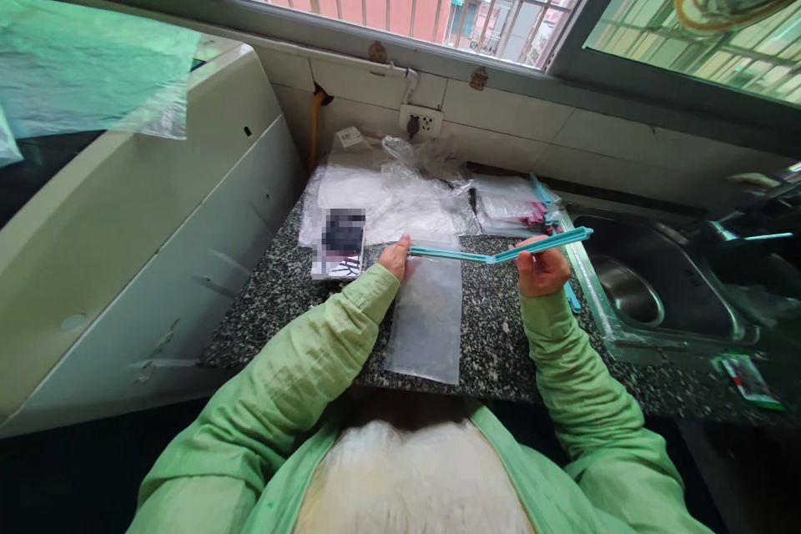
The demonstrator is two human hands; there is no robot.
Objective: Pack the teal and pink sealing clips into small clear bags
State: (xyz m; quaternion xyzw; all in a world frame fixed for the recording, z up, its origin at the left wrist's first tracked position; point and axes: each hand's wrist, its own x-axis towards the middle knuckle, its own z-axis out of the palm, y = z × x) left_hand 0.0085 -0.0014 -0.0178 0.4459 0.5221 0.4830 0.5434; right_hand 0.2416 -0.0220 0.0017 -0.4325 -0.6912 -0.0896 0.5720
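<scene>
Between my hands stretches a teal bag sealing clip [489, 258], bent open at its middle hinge. My left hand [395, 258] pinches its left end together with the top of a clear, frosted plastic bag [426, 325]. That bag lies flat over the counter and reaches toward its front edge. My right hand [543, 267] grips the raised right arm of the clip, fingers wrapped under it. Behind the right hand are more clear bags [504, 198] with teal and pink pieces among them. Another teal strip [571, 298] lies just right of my right hand.
A heap of clear plastic bags [375, 188] covers the back of the speckled counter [275, 300]. A small pixelated item [343, 244] lies left of my left hand. On the right is a steel sink [676, 284]; a beige appliance [156, 209] stands at left. Behind is a wall socket [421, 122].
</scene>
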